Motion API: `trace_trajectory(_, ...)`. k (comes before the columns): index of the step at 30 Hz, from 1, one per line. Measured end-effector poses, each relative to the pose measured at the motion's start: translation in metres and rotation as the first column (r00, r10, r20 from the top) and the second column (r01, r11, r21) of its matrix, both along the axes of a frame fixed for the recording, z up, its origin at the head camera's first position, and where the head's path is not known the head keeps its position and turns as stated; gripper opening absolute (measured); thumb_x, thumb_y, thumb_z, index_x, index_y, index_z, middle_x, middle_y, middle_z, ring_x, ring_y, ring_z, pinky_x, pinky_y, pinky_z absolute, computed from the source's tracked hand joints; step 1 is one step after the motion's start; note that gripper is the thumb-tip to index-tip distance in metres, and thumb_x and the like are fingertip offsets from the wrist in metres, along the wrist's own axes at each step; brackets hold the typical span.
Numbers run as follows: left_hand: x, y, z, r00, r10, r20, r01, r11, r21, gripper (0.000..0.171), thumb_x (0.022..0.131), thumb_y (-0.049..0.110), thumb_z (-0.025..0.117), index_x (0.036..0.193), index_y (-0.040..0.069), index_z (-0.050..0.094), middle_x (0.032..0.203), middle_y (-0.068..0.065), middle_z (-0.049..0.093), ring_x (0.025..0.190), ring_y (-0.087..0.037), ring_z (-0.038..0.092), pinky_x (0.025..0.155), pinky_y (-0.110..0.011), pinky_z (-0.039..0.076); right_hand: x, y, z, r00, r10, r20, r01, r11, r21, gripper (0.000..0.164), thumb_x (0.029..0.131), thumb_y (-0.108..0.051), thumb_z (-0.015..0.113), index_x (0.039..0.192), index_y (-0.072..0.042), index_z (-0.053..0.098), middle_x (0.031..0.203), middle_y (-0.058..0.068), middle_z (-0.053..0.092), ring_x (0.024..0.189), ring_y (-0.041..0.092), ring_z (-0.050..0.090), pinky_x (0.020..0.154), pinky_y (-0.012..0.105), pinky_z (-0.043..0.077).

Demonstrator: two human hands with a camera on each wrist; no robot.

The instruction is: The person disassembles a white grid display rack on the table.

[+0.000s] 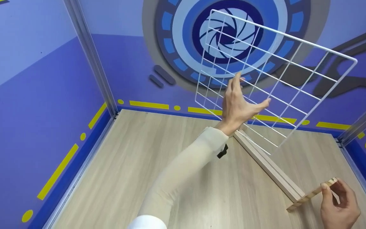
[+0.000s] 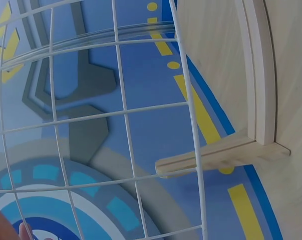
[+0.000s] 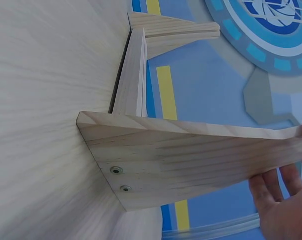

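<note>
A white wire grid panel (image 1: 289, 61) is held up at a slant by my left hand (image 1: 236, 105), its thumb and fingers spread apart at the wires. In the left wrist view only some fingertips (image 2: 24, 231) show, at the lower left. Below the panel lies a wooden stand, its long bar (image 1: 267, 165) joining two end pieces. My right hand (image 1: 340, 203) pinches the raised tip of the near end piece (image 3: 191, 155), which has two screws near its base. The far end piece (image 2: 226, 152) appears behind the panel's edge in the left wrist view.
The stand sits on a wood-grain tabletop (image 1: 132, 159). Blue and purple printed walls (image 1: 40, 105) enclose it, with metal posts (image 1: 91, 57) at the corners. A black clip-like piece (image 1: 222, 152) hangs by my left sleeve (image 1: 183, 171).
</note>
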State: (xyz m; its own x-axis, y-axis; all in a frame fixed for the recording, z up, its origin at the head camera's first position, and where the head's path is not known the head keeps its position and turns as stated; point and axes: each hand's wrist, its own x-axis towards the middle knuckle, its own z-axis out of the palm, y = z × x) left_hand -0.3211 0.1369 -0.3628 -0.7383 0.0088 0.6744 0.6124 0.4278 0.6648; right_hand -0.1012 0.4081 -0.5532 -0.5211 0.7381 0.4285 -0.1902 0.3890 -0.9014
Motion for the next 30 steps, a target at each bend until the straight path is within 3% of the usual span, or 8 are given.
trace_trajectory(8, -0.003, -0.014, -0.011, 0.999, 0.030, 0.032, -0.029, 0.999, -0.014, 0.114, 0.072, 0.048, 0.097, 0.160, 0.003, 0.039, 0.143, -0.011, 0.061, 0.126, -0.023, 0.064, 0.100, -0.018, 0.054, 0.004, -0.001, -0.002, 0.999, -0.009, -0.035, 0.008, 1.000, -0.013, 0.048, 0.086, 0.020, 0.073, 0.133, 0.013, 0.066, 0.106, -0.013, 0.072, 0.101, 0.003, 0.071, 0.088, 0.009, 0.055)
trace_trajectory(17, -0.008, -0.039, -0.013, 0.996, 0.083, 0.021, -0.083, 0.997, -0.001, 0.116, 0.070, 0.047, 0.099, 0.158, 0.001, 0.040, 0.138, -0.009, 0.062, 0.118, -0.023, 0.066, 0.094, -0.018, 0.056, 0.004, -0.002, -0.001, 1.000, -0.012, -0.019, 0.012, 1.000, 0.001, 0.048, 0.087, 0.017, 0.074, 0.134, 0.012, 0.066, 0.108, -0.013, 0.071, 0.103, 0.002, 0.070, 0.088, 0.008, 0.055)
trace_trajectory(23, -0.011, -0.053, -0.012, 0.995, 0.100, 0.026, -0.100, 0.995, -0.005, 0.116, 0.071, 0.048, 0.098, 0.159, 0.002, 0.039, 0.141, -0.012, 0.061, 0.121, -0.024, 0.066, 0.097, -0.023, 0.057, 0.002, 0.000, 0.002, 1.000, -0.011, -0.009, 0.011, 1.000, 0.018, 0.048, 0.087, 0.016, 0.076, 0.134, 0.008, 0.068, 0.109, -0.014, 0.071, 0.103, 0.003, 0.070, 0.087, 0.008, 0.054)
trace_trajectory(30, -0.016, -0.074, -0.022, 0.989, 0.136, 0.051, -0.136, 0.991, -0.011, 0.116, 0.072, 0.047, 0.098, 0.160, 0.002, 0.037, 0.148, -0.014, 0.058, 0.122, -0.026, 0.066, 0.098, -0.029, 0.060, 0.001, -0.001, 0.003, 1.000, 0.011, -0.009, -0.011, 1.000, -0.009, 0.048, 0.088, 0.015, 0.076, 0.134, 0.008, 0.067, 0.108, -0.012, 0.072, 0.103, 0.004, 0.070, 0.087, 0.007, 0.054)
